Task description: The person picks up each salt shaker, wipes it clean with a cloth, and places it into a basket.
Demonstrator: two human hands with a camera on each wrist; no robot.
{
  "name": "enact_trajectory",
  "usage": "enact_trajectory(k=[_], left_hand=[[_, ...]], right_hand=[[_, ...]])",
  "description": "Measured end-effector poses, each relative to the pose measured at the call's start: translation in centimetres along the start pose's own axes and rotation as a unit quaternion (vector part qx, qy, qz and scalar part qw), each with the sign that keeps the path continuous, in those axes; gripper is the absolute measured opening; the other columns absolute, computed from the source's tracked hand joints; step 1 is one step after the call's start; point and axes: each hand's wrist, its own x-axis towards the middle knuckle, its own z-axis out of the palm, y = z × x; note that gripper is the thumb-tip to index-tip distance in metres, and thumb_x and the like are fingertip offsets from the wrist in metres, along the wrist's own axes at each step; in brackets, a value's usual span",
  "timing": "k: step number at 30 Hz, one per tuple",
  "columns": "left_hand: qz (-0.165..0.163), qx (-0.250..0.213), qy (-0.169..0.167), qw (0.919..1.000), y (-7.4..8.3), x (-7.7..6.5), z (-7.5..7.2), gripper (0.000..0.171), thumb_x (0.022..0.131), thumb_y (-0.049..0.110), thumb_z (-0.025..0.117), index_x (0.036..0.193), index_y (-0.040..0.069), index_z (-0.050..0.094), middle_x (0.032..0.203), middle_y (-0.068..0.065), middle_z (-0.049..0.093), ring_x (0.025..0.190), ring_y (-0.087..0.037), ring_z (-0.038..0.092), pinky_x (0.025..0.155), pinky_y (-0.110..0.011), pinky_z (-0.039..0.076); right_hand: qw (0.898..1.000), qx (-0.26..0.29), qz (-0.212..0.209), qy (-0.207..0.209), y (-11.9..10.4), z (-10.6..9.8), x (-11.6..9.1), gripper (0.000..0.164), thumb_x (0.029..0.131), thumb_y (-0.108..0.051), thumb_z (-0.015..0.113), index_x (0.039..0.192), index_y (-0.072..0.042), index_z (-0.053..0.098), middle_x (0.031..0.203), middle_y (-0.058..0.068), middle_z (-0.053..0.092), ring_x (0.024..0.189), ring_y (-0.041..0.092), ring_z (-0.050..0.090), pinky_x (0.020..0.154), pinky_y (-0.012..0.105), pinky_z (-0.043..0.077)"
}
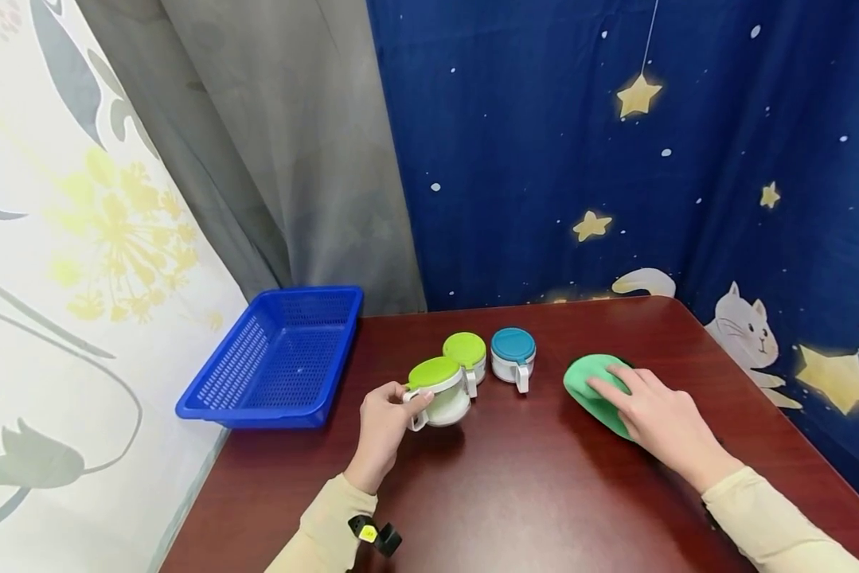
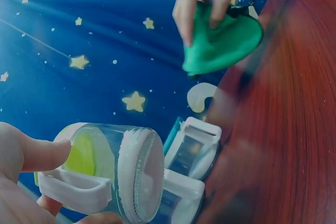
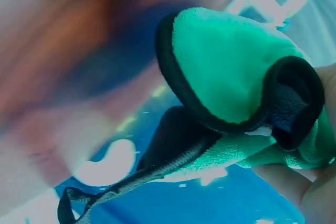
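Note:
My left hand point(image 1: 380, 434) grips a clear seasoning jar point(image 1: 448, 407) with a lime-green lid by its white handle. Tilted, the jar hangs over the table, its white-ringed base toward the left wrist camera. Bunched in my right hand point(image 1: 665, 422) is a green cloth point(image 1: 583, 372) with dark edging; the right wrist view shows the cloth point(image 3: 226, 66) folded over, with a dark loop at one end. Behind the held jar stand another lime-lidded jar point(image 1: 465, 350) and a blue-lidded jar point(image 1: 513, 345), both upright with white handles.
A blue plastic basket point(image 1: 264, 417) with perforated walls sits at the table's left back corner. The dark red wooden table point(image 1: 515, 485) runs back to a grey curtain point(image 1: 307, 159) and a blue star-patterned curtain point(image 1: 515, 143).

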Motion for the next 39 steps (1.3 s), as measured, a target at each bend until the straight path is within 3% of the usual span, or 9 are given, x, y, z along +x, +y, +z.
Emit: enact_trajectory(k=[3,7,11,15,20,27,32,39], left_hand=[[0.0,-0.005,-0.001,1.0,0.4,-0.1,0.1,0.041,0.075,0.024,0.09,0.069,0.004,0.055,0.066,-0.004,0.052,0.062,-0.019,0.051,0.05,-0.028,0.043],[0.002,-0.01,-0.001,0.9999,0.8,-0.2,0.2,0.04,0.075,0.023,0.09,0.07,0.005,0.055,0.067,-0.004,0.052,0.062,-0.019,0.051,0.05,-0.028,0.043],[0.01,-0.004,-0.006,0.9999,1.1,-0.1,0.5,0.04,0.075,0.023,0.09,0.07,0.005,0.055,0.068,-0.006,0.053,0.061,-0.02,0.052,0.051,-0.029,0.044],[0.022,0.005,-0.016,0.9996,1.5,0.2,1.1,0.039,0.076,0.023,0.09,0.069,0.006,0.055,0.068,-0.006,0.053,0.061,-0.02,0.053,0.052,-0.029,0.045],[-0.005,-0.015,-0.035,0.9993,1.8,-0.3,1.7,0.035,0.076,0.017,0.089,0.069,0.007,0.056,0.071,-0.005,0.056,0.064,-0.019,0.056,0.053,-0.029,0.048],[-0.029,-0.068,-0.058,0.9956,2.3,-1.3,2.0,0.021,0.07,0.0,0.079,0.068,0.002,0.057,0.071,-0.005,0.055,0.064,-0.018,0.054,0.054,-0.028,0.048],[-0.026,-0.089,-0.047,0.9945,2.8,-1.7,1.7,0.016,0.07,-0.002,0.075,0.068,0.001,0.059,0.069,-0.005,0.056,0.063,-0.018,0.053,0.053,-0.028,0.047],[-0.007,-0.092,-0.057,0.9941,3.5,-2.2,1.5,0.018,0.075,-0.001,0.077,0.071,0.0,0.059,0.083,-0.011,0.064,0.069,-0.019,0.06,0.056,-0.028,0.051]], right_hand=[[0.999,0.008,-0.024,0.029,-1.1,-1.0,1.6,0.063,0.08,-0.012,0.075,0.14,-0.024,0.06,0.133,0.018,0.058,0.105,0.035,0.059,0.042,0.04,0.05],[0.994,0.024,-0.061,0.085,-3.1,-1.8,4.0,0.043,0.099,-0.021,0.053,0.141,-0.021,0.06,0.134,0.019,0.059,0.106,0.037,0.061,0.047,0.046,0.055],[0.986,0.047,-0.086,0.134,-5.3,-2.1,6.4,0.043,0.106,-0.026,0.037,0.14,-0.019,0.062,0.133,0.017,0.061,0.107,0.035,0.063,0.051,0.047,0.056],[0.978,0.071,-0.104,0.167,-7.3,-2.2,8.3,0.043,0.102,-0.02,0.039,0.138,-0.018,0.063,0.132,0.016,0.062,0.107,0.033,0.064,0.052,0.045,0.057],[0.969,0.089,-0.125,0.192,-9.8,-2.0,9.9,0.046,0.094,-0.011,0.049,0.138,-0.016,0.063,0.132,0.014,0.063,0.107,0.031,0.065,0.057,0.043,0.059],[0.96,0.124,-0.149,0.205,-12.6,-1.1,10.9,0.054,0.085,-0.009,0.065,0.138,-0.013,0.062,0.133,0.013,0.062,0.115,0.03,0.063,0.078,0.047,0.059],[0.961,0.142,-0.142,0.191,-13.3,-0.3,11.2,0.06,0.082,-0.014,0.075,0.14,-0.015,0.061,0.141,0.014,0.057,0.124,0.036,0.057,0.083,0.05,0.057],[0.965,0.162,-0.125,0.162,-13.9,0.9,11.5,0.071,0.08,-0.029,0.084,0.145,-0.024,0.056,0.153,0.017,0.043,0.133,0.039,0.048,0.072,0.05,0.059]])
